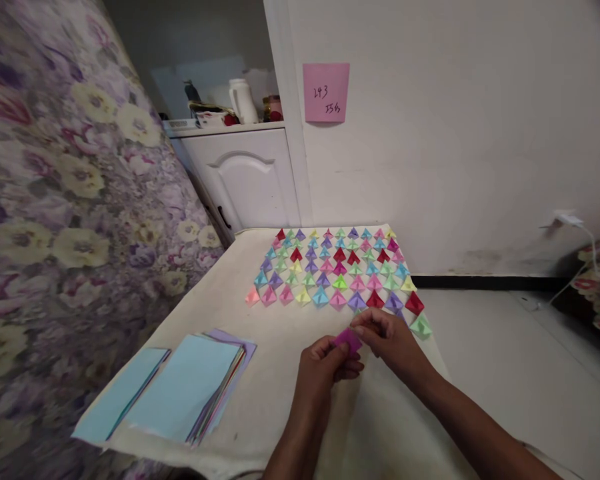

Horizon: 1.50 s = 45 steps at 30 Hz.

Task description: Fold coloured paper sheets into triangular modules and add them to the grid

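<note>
A small folded piece of magenta paper (347,341) is held over the near part of the cloth-covered table. My left hand (325,363) is closed on its left side, thumb on top and fingers beneath. At its upper right corner, my right hand (387,337) pinches the edge between thumb and fingertips. Just beyond my hands lie rows of small folded paper pieces (337,298) in many colours, each with a raised peak. A green folded piece (421,325) sits to the right of my right hand, which partly hides others near it.
A stack of coloured paper sheets (190,383), light blue on top, lies at the left beside a narrower stack (123,393). A floral curtain (80,233) hangs on the left. Behind stand a white cabinet (245,177) and a wall with a pink note (326,93).
</note>
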Tool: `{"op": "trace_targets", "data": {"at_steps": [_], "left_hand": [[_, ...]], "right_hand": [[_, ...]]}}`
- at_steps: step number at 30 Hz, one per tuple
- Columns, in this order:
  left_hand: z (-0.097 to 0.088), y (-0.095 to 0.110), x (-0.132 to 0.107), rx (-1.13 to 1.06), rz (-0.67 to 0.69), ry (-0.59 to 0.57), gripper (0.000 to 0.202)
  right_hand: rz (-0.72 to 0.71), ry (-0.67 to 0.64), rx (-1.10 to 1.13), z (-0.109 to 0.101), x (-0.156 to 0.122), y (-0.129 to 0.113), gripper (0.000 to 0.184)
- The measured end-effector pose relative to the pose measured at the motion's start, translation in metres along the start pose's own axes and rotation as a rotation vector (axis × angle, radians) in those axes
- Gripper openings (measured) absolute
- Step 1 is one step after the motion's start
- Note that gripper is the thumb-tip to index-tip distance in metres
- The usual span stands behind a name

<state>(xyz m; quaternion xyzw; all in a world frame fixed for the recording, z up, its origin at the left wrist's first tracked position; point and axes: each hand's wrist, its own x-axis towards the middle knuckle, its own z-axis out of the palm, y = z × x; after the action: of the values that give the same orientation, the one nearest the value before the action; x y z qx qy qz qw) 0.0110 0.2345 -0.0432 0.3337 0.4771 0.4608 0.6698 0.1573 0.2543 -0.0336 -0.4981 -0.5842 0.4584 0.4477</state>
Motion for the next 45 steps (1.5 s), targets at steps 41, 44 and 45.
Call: {"op": "trace_targets", "data": {"at_steps": [41, 44, 45], "left_hand": [[0.0, 0.001, -0.002, -0.018, -0.008, -0.047, 0.021], [-0.001, 0.004, -0.003, -0.023, -0.007, -0.054, 0.02], [-0.001, 0.004, -0.004, -0.021, -0.009, -0.053, 0.02]], "right_hand": [[-0.269, -0.027, -0.294, 0.005, -0.008, -0.005, 0.012], [-0.373, -0.048, -0.37, 0.005, -0.011, -0.002, 0.016], [-0.387, -0.05, -0.376, 0.005, -0.011, -0.002, 0.017]]}}
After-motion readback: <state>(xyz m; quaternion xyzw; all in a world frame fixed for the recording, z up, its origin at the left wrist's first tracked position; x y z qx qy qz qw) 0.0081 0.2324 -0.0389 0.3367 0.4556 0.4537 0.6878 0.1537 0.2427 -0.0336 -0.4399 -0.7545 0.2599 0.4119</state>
